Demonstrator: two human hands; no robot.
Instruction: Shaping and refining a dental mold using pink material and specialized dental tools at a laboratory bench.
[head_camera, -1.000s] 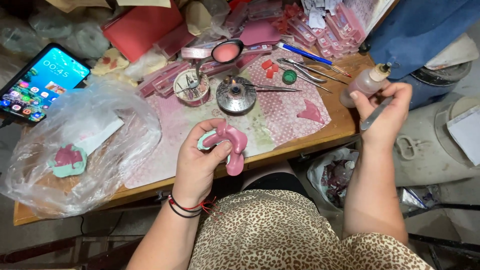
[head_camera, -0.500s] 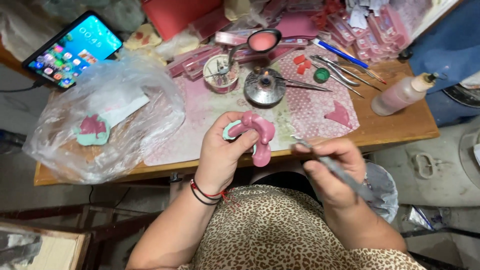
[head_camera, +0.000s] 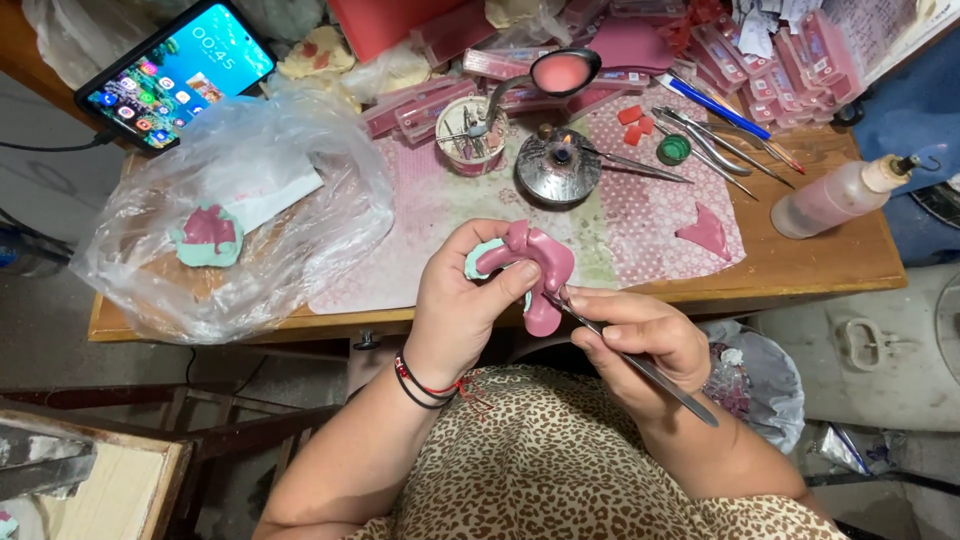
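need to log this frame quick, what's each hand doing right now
Left hand: closed around the pink wax dental model.
Right hand: closed on a thin metal tool, its tip at the model.

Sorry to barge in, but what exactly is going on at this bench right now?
A person sits at a cluttered wooden table. Their left hand grips a pink wax piece on a pale green cast, while the right hand holds a thin metal tool with its tip against the wax. On the table a small burner is lit, a squeeze bottle lies on its side, and a second cast sits inside a clear plastic bag.
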